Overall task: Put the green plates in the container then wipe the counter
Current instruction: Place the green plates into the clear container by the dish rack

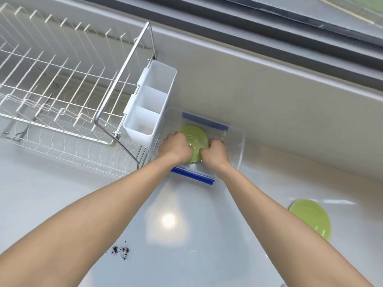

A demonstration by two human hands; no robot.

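Observation:
A clear plastic container (238, 141) with blue strips on its rims sits on the white counter against the back wall. A green plate (195, 136) lies upside down inside it. My left hand (176, 148) grips the plate's left edge and my right hand (215, 154) grips its right edge, both reaching into the container. A second green plate (310, 218) lies upside down on the counter at the right, apart from both hands.
A white wire dish rack (62, 83) fills the left, with a white cutlery holder (149, 106) hung on its end, close to the container. Dark crumbs (122, 250) lie on the counter near the front. A window ledge (269, 59) runs along the back.

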